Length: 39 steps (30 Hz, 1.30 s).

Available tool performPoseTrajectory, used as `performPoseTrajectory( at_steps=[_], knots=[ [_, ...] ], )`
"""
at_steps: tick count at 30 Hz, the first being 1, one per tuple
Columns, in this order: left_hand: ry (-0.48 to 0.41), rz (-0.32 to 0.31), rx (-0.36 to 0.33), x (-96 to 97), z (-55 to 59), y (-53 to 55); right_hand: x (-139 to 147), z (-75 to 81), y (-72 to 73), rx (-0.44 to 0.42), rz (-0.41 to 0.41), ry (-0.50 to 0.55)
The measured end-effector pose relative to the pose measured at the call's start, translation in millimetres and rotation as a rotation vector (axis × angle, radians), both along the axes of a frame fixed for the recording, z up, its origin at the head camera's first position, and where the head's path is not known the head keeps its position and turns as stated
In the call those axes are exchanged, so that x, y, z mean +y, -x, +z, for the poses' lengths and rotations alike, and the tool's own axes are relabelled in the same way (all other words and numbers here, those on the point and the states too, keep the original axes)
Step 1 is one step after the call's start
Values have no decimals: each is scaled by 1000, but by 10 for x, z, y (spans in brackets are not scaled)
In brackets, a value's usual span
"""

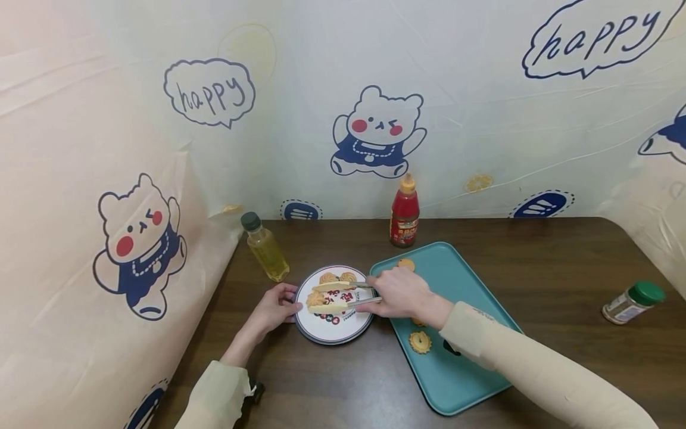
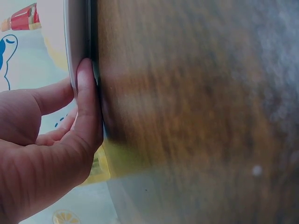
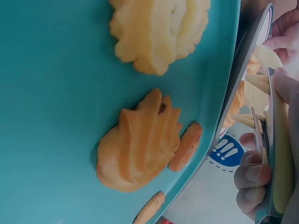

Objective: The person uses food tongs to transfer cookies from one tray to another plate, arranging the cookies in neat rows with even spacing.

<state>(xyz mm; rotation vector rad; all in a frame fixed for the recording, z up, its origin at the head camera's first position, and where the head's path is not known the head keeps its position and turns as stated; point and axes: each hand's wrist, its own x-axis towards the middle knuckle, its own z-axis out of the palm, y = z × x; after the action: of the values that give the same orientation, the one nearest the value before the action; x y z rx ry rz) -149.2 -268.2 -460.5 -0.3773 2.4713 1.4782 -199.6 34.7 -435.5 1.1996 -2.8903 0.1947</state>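
Observation:
My left hand [image 1: 276, 307] holds the left rim of a round white plate [image 1: 351, 330] with red print, its thumb on top and fingers at the edge. A second edge shows under the plate. My right hand [image 1: 399, 292] grips metal tongs with pale yellow tips [image 1: 328, 309] above the plate. Between the tips lies a swirled cookie [image 1: 315, 298]; whether it touches the plate I cannot tell. Two round cookies [image 1: 329, 277] sit at the plate's far side. Right of it, several cookies, including a ridged one [image 3: 140, 144], lie on a teal tray [image 1: 455, 381].
An oil bottle [image 1: 269, 253] with a dark green cap stands behind my left hand. Behind the tray is a red sauce bottle [image 1: 404, 214]. A green-lidded shaker jar [image 1: 632, 302] is at the far right. A printed cloth [image 1: 300, 119] hangs along the table's back edge.

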Motion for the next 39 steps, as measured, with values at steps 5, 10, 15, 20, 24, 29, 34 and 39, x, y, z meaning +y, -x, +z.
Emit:
performPoseTrajectory(
  at_steps=[5, 10, 15, 20, 24, 29, 34, 39],
  knots=[
    [-10, 0, 2, 0, -1, 2, -18, 5, 3, -3, 2, 8],
    [-18, -10, 5, -4, -5, -10, -26, -7, 4, -14, -1, 9],
    [-18, -13, 9, -5, -2, -18, -31, -5, -1, -20, -11, 9],
    [-16, -15, 9, -5, 0, -17, -32, -13, 3, -19, -18, 2],
    [-15, -17, 13, -12, -9, -16, -29, -10, 1, -19, -22, 7],
    [-27, -16, 15, -16, -15, -10, -21, 7, -7, -25, -28, 8],
    [-30, -15, 16, -19, -24, -5, 6, 65, -27, -37, -38, 32],
    [-25, -12, 17, -18, -37, 1, 89, 165, -36, 5, -29, 64]
  ],
)
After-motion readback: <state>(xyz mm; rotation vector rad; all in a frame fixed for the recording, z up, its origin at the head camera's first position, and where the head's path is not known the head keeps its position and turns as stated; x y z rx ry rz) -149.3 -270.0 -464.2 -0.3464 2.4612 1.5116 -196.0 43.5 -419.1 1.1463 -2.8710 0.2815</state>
